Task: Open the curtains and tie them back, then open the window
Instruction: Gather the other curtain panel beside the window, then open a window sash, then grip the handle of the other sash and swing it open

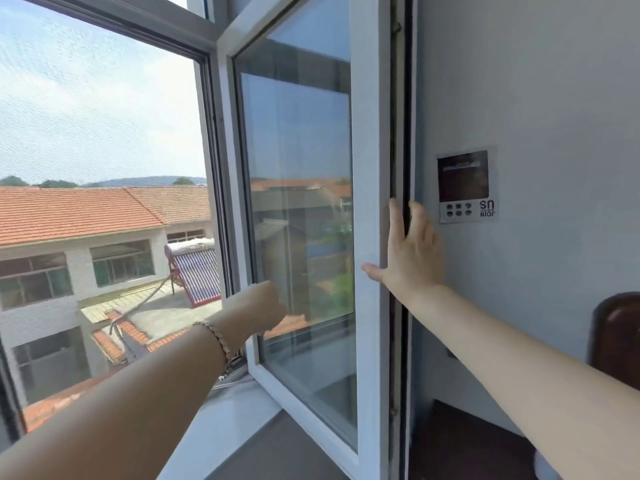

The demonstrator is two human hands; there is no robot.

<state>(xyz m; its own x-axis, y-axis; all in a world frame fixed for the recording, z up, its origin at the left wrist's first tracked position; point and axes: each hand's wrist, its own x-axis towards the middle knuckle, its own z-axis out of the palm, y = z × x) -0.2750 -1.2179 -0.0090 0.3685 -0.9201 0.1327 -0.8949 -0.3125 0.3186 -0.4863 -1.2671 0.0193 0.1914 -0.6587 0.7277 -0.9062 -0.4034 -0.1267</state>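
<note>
The white-framed window sash (370, 168) is swung inward and stands open at an angle to the right-hand wall. My right hand (412, 251) lies flat on its near edge, fingers spread over the dark seal strip (401, 133) and thumb on the white frame. My left hand (263, 304), with a braided bracelet (218, 339) on its wrist, reaches to the sash's far lower corner by the glass. Its fingers are turned away and hidden. The window opening (104, 168) on the left has a fine mesh screen across it. No curtain is in view.
A grey window sill (242, 427) runs below the sash. On the right wall hangs a small control panel (465, 187) with a dark screen and buttons. A dark wooden piece of furniture (616, 334) stands at the far right. Outside are red-tiled roofs (69, 213).
</note>
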